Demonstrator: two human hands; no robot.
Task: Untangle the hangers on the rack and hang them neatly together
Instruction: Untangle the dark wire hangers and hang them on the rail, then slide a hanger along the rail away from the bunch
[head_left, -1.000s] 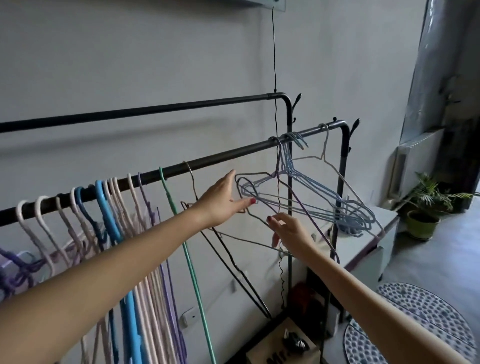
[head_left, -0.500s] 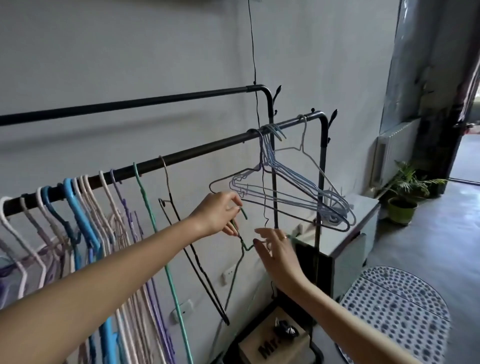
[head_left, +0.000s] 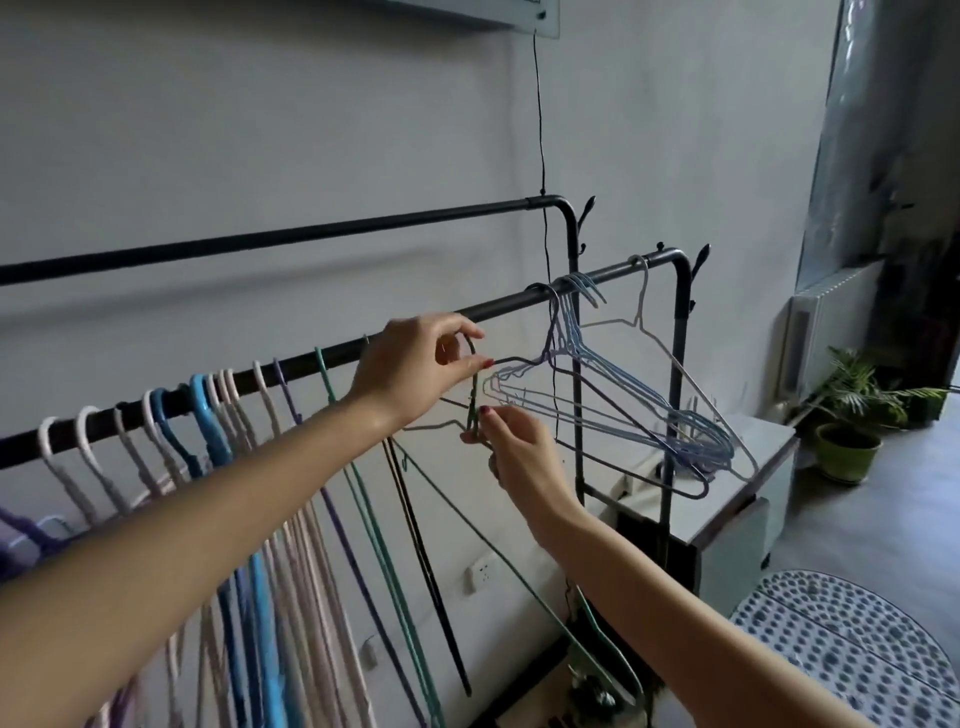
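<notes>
I see my left hand (head_left: 415, 371) raised just below the front rail (head_left: 322, 358) of the black clothes rack, thumb and fingers pinched on the hook of a dark green wire hanger (head_left: 474, 402). My right hand (head_left: 519, 457) sits just beneath it, fingertips curled and pinching the same hanger at its neck, so both hands have hold of it. The hanger is off the rail, its thin wire sloping down toward the floor. Just to the right, a tangled cluster of pale blue wire hangers (head_left: 623, 415) hangs from the rail near its bent end, with one white wire hanger (head_left: 675, 364) beside them. To the left, pink, blue and purple hangers (head_left: 208, 415) hang packed together on the rail. A potted plant (head_left: 852, 415) stands on the floor at far right
</notes>
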